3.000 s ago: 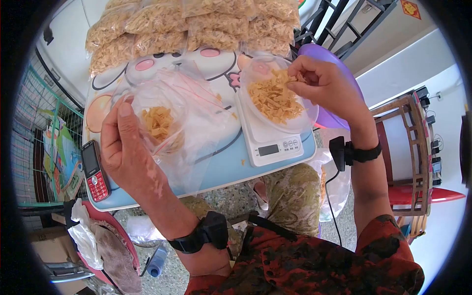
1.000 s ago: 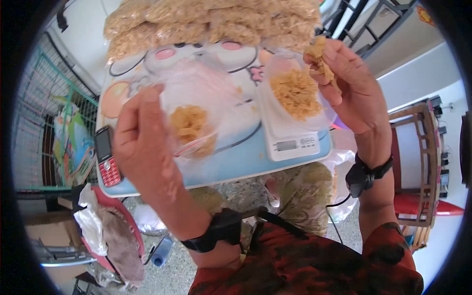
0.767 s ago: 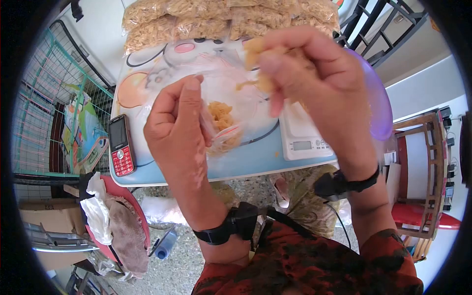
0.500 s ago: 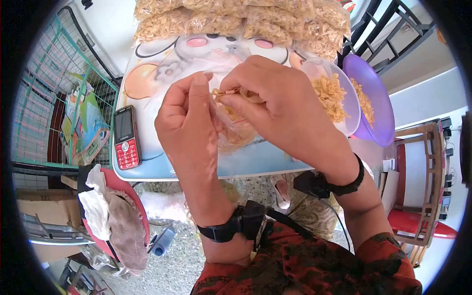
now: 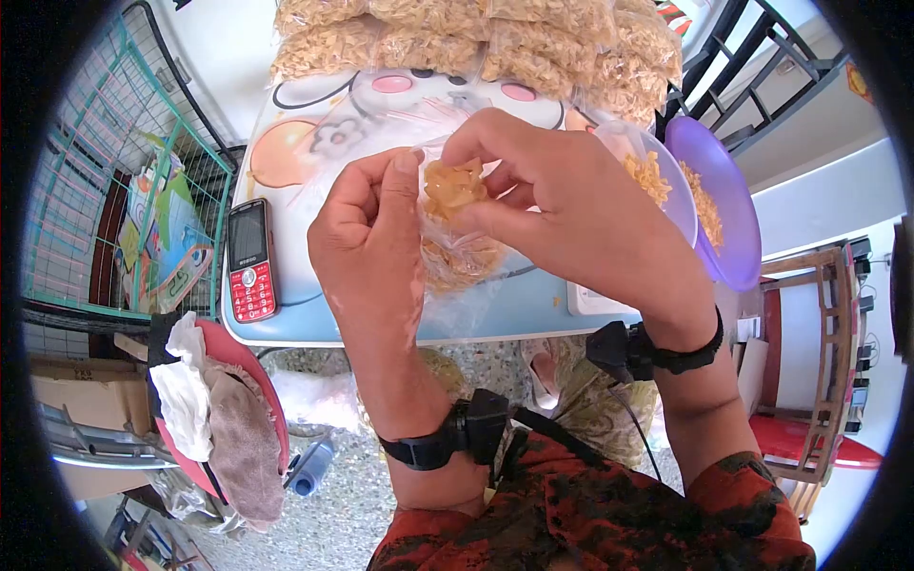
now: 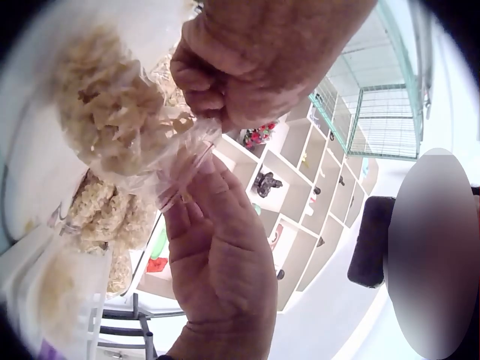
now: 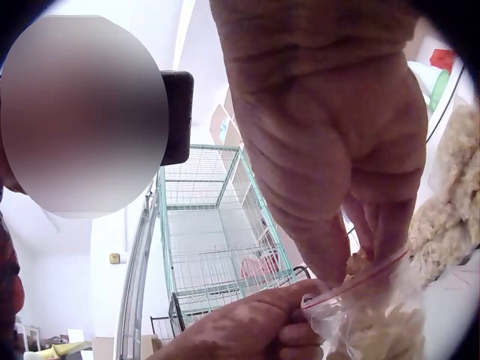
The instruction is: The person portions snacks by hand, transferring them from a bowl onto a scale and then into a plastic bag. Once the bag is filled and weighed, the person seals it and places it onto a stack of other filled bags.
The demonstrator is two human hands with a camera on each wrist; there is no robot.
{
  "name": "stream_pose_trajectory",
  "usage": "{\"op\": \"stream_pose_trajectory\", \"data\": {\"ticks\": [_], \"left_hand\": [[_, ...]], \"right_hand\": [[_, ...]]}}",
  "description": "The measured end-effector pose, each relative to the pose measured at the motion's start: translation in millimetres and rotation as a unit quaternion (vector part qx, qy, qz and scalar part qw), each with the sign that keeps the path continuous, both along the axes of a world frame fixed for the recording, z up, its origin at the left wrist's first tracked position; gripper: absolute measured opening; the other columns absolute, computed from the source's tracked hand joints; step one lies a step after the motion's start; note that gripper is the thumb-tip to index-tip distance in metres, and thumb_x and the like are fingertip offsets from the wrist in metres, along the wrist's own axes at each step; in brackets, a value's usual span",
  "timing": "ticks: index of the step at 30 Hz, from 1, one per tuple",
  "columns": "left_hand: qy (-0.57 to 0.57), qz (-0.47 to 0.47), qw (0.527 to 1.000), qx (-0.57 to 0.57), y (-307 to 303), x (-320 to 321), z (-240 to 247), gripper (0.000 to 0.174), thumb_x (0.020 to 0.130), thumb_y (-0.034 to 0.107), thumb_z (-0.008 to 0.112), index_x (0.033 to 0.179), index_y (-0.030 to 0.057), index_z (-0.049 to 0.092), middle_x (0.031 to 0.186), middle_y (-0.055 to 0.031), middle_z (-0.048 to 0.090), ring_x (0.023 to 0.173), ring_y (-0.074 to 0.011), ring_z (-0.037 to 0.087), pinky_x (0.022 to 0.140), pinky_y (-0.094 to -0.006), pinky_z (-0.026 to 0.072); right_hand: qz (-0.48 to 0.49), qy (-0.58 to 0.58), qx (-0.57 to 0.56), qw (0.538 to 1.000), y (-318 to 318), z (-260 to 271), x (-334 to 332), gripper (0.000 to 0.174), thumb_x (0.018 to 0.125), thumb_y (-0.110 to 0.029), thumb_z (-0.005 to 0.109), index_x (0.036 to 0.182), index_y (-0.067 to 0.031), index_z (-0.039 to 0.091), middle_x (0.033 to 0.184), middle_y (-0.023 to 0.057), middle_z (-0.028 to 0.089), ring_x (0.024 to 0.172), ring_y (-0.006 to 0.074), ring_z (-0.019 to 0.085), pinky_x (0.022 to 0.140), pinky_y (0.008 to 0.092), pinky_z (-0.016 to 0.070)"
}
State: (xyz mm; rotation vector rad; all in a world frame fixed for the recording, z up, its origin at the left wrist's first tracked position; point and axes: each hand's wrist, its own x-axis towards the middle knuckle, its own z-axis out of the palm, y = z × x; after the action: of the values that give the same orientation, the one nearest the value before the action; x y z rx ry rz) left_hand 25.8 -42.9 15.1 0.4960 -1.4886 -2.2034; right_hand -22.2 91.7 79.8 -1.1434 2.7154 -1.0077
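Observation:
In the head view my left hand pinches the rim of a clear zip bag between thumb and fingers. The bag's lower part bulges with yellowish dried flakes. My right hand holds a bunch of dried flakes at the bag's mouth, between thumb and fingers. Seen from the right wrist, the fingers dip past the bag's red zip strip. Behind the right hand is a translucent bowl with more flakes. A white scale is mostly hidden by the right forearm.
Filled bags of flakes are stacked along the table's back. A purple basin with flakes stands at the right. A red and black phone lies near the left edge of the table. A green wire cage stands left.
My right hand has carried a bunch of flakes from the bowl leftward to the bag's mouth. The left hand keeps its pinch on the bag. The head view has shifted.

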Motion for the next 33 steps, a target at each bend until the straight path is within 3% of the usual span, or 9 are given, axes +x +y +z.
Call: {"op": "stream_pose_trajectory", "data": {"ticks": [8,14,18,20,23,26,29,32,33], "left_hand": [[0.016,0.014,0.999,-0.043,6,-1,5,0.018,0.093,0.019,0.065,0.098,0.0028,0.071,0.067,0.0075,0.055,0.052,0.0023,0.039,0.044,-0.0155,0.0239],[-0.015,0.017,1.0,-0.015,-2,1,4,0.018,0.094,0.016,0.064,0.099,-0.001,0.069,0.075,0.0037,0.062,0.061,0.0012,0.045,0.051,-0.0151,0.0315],[0.004,0.013,1.0,-0.019,-3,1,2,0.018,0.094,0.016,0.064,0.099,-0.0014,0.069,0.076,0.0033,0.062,0.062,0.0008,0.046,0.052,-0.0149,0.0321],[0.016,0.008,1.0,-0.019,-2,2,4,0.018,0.094,0.015,0.064,0.098,-0.0015,0.069,0.076,0.0031,0.062,0.062,0.0004,0.046,0.053,-0.0148,0.0328],[0.029,-0.002,0.999,-0.024,2,5,9,0.017,0.094,0.014,0.064,0.097,-0.0014,0.068,0.077,0.0028,0.062,0.064,-0.0001,0.047,0.055,-0.0148,0.0344],[0.041,-0.011,0.998,-0.036,1,8,8,0.016,0.094,0.013,0.064,0.096,-0.0015,0.068,0.078,0.0023,0.062,0.066,-0.0003,0.049,0.057,-0.0149,0.036],[0.015,0.003,0.999,-0.042,0,6,6,0.014,0.093,0.013,0.064,0.096,-0.0011,0.067,0.08,0.0019,0.063,0.069,-0.0004,0.05,0.06,-0.0153,0.0373],[0.044,0.004,0.998,0.037,2,4,7,0.014,0.093,0.013,0.064,0.097,0.0001,0.067,0.081,0.0023,0.063,0.07,-0.0007,0.05,0.06,-0.0152,0.038],[0.039,0.008,0.999,0.033,1,2,5,0.013,0.094,0.014,0.064,0.098,0.0018,0.067,0.078,0.0041,0.062,0.064,0.001,0.047,0.054,-0.0144,0.0335]], "right_hand": [[0.088,0.108,0.108,0.984,-4,-16,-8,0.019,0.083,-0.008,0.064,0.101,-0.0008,0.06,0.086,0.0146,0.065,0.076,0.0266,0.067,0.066,0.0352,0.0522],[0.033,0.076,-0.021,0.996,3,-2,6,0.024,0.083,-0.007,0.064,0.106,-0.0018,0.059,0.099,0.0138,0.065,0.078,0.0277,0.068,0.07,0.0358,0.0536],[0.104,0.058,0.011,0.993,6,-4,13,0.018,0.083,-0.01,0.056,0.095,0.0033,0.057,0.091,0.0208,0.059,0.087,0.0388,0.06,0.076,0.0461,0.0493],[0.16,0.076,0.019,0.984,6,-12,13,0.02,0.081,-0.01,0.057,0.095,0.0036,0.057,0.09,0.0192,0.059,0.086,0.0391,0.06,0.078,0.0458,0.0496],[0.154,0.028,0.109,0.982,3,-10,15,0.031,0.077,-0.009,0.066,0.104,0.0024,0.056,0.108,0.0186,0.061,0.105,0.0355,0.057,0.088,0.0429,0.0471],[0.17,0.086,0.113,0.975,-3,-28,7,0.018,0.074,-0.01,0.061,0.087,0.0029,0.062,0.086,0.0192,0.062,0.084,0.0369,0.061,0.077,0.0437,0.0504],[0.175,0.104,0.102,0.974,-7,-31,4,0.016,0.072,-0.008,0.061,0.084,0.0019,0.064,0.085,0.0199,0.064,0.085,0.0357,0.062,0.077,0.0434,0.05],[0.177,0.083,0.088,0.977,-3,-32,5,0.022,0.075,-0.009,0.067,0.093,0.0018,0.06,0.098,0.0149,0.06,0.096,0.0339,0.057,0.085,0.0409,0.048],[0.176,0.099,0.064,0.977,0,-28,6,0.023,0.075,-0.008,0.068,0.095,0.0007,0.061,0.099,0.0144,0.061,0.098,0.0335,0.058,0.086,0.0407,0.0481]]}}
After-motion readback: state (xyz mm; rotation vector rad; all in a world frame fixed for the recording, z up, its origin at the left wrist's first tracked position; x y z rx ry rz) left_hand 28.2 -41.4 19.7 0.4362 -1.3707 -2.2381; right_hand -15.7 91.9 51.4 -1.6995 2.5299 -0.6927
